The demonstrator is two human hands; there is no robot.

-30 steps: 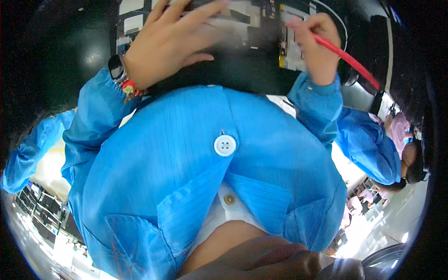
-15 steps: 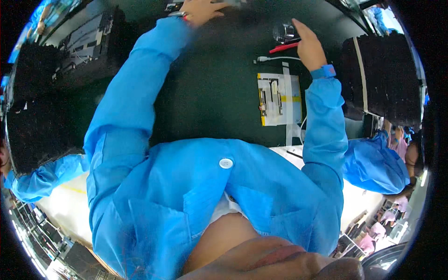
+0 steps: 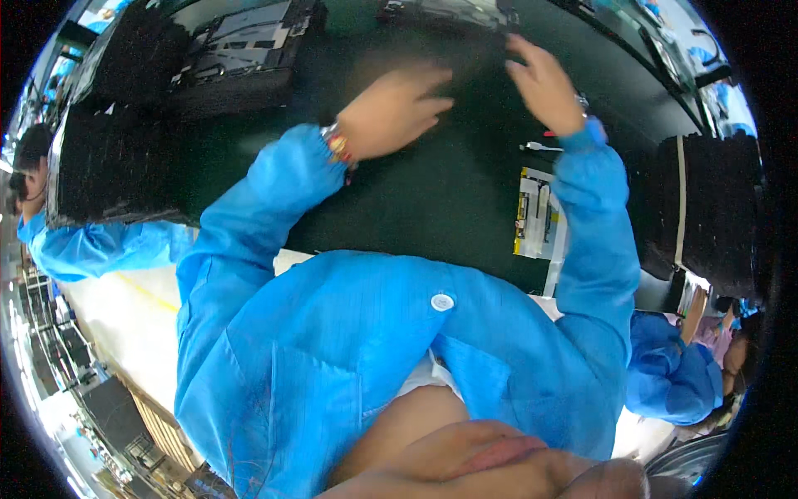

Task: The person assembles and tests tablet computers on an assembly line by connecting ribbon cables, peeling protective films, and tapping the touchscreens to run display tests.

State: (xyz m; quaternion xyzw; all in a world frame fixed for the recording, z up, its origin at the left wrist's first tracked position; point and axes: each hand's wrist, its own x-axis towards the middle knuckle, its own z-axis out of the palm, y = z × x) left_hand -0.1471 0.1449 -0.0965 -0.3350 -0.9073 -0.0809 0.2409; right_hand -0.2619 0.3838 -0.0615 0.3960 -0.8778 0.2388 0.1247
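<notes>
My left hand (image 3: pixel 397 112) hovers over the dark green mat (image 3: pixel 432 195), palm down. Its fingers are apart, a little blurred, and hold nothing. To the right and farther away, my right hand (image 3: pixel 544 87) reaches out with thumb and fingers apart, also with nothing in it. Just beyond its fingertips, at the far edge of the view, lies a dark flat device (image 3: pixel 449 15) with some shiny parts. By the right sleeve rests a flat electronic part (image 3: pixel 532 216), silvery with yellow edges. A white cable plug (image 3: pixel 540 147) and a sliver of a red object (image 3: pixel 549 133) show beside the right wrist.
Stacked black foam (image 3: pixel 116 158) stands at the left, with an opened device (image 3: pixel 249 37) on black foam behind it. More black foam (image 3: pixel 715 200), banded by a pale strap, stands at the right. People in blue sleeves (image 3: pixel 108 248) sit on both sides.
My left hand has come back toward me and right from the far edge. The right hand has moved farther away, off the red object and clear round item. The view has shifted.
</notes>
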